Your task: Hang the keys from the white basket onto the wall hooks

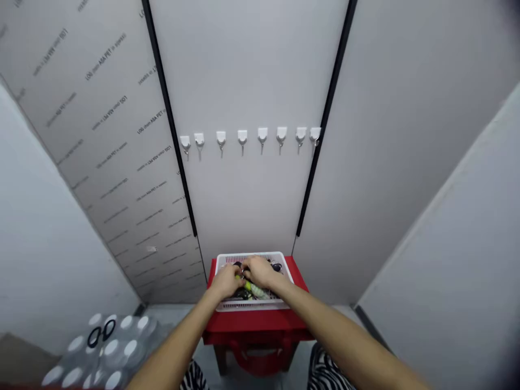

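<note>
Working over a white plastic basket (252, 257) on a red table (255, 319), I am curling my left hand (225, 281) and right hand (260, 272) together around a small silvery piece (242, 274), though I cannot tell whether either hand is gripping it. A green-and-yellow object (255, 290) is lying in the basket just beneath my hands. A row of white wall hooks (262, 135) is hanging on the grey panel ahead, while black-handled scissors (101, 333) are resting on a spotted surface at lower left.
</note>
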Available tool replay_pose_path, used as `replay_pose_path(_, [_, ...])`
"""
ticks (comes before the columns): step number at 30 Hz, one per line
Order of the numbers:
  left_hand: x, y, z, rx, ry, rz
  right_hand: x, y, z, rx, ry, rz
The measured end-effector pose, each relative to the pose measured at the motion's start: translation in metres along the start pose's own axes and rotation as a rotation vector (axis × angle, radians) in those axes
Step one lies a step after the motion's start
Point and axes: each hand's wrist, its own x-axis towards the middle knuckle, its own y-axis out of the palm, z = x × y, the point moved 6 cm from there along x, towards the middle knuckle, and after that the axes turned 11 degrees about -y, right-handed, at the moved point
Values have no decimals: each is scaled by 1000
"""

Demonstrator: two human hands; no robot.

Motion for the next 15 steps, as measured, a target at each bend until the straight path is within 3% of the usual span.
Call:
replay_pose_path(2, [-2, 0, 0, -113, -11, 10, 1, -4, 2, 19, 10, -13])
replay_pose_path(5, [-6, -8, -9, -455, -29, 139, 3, -27, 2, 160, 23, -137])
replay_pose_path(9, [-12, -36, -30, -739, -6, 268, 9, -61, -4, 427, 154, -274])
replay_pose_path(15, [-10, -103, -48, -912, 41, 72, 18, -83, 4, 709, 147, -341])
